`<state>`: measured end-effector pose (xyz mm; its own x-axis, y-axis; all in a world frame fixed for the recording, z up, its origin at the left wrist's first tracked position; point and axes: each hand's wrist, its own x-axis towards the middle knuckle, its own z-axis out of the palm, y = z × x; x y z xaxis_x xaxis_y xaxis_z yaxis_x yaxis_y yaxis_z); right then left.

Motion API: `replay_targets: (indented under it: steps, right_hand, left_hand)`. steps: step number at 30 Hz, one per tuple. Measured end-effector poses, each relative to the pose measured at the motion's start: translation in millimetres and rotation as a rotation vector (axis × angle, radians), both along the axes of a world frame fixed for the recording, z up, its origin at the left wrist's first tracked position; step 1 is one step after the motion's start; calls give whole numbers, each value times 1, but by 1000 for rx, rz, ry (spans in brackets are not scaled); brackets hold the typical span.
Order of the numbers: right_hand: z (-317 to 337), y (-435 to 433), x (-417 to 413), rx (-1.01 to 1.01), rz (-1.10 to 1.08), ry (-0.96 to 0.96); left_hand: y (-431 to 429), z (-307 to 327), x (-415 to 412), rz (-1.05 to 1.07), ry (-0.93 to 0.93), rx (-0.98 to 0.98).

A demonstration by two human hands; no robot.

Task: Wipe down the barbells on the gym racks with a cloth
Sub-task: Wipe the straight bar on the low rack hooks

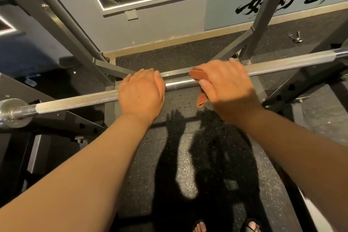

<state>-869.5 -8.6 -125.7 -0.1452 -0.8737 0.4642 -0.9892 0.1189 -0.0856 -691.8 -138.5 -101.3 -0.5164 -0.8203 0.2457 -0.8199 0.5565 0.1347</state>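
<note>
A steel barbell (180, 82) lies across the rack from lower left to upper right, its smooth middle showing between my hands. My left hand (141, 93) grips the bar just left of the middle, fingers curled over it. My right hand (226, 84) holds an orange-red cloth (197, 74) wrapped over the bar. One end of the cloth hangs below my palm. The bar's knurled parts run out to both sides.
The grey rack frame (62, 30) rises at left and right, with black pierced arms (293, 88) under the bar. A bar sleeve and collar (13, 111) sits at far left. A metal clip (294, 36) lies on the speckled rubber floor by the wall.
</note>
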Motion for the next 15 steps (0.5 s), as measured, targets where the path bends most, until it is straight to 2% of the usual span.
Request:
replay_targets:
  steps: [1, 2, 4, 6, 9, 10, 13, 15]
  right_hand:
    - [-3, 4, -9, -4, 4, 71]
    - [-5, 4, -12, -2, -38, 61]
    - [-7, -6, 2, 6, -228, -38]
    - [-9, -22, 32, -75, -344, -127]
    - [-12, -31, 68, -144, -191, -257]
    - [-13, -29, 69, -153, -112, -236]
    - [-11, -20, 39, -180, 20, 32]
    - [-5, -16, 14, -211, -17, 0]
  left_hand:
    - [-1, -1, 1, -11, 11, -13]
    - [-3, -3, 2, -18, 17, -22]
    - [-4, -5, 1, -19, 5, -31]
    - [-3, -7, -2, -11, -16, -37]
    - [-5, -9, -2, 11, -30, -41]
    - [-7, -9, -2, 12, -34, -46]
    - [-6, -9, -1, 5, -19, -23]
    - [-6, -9, 0, -1, 1, -15]
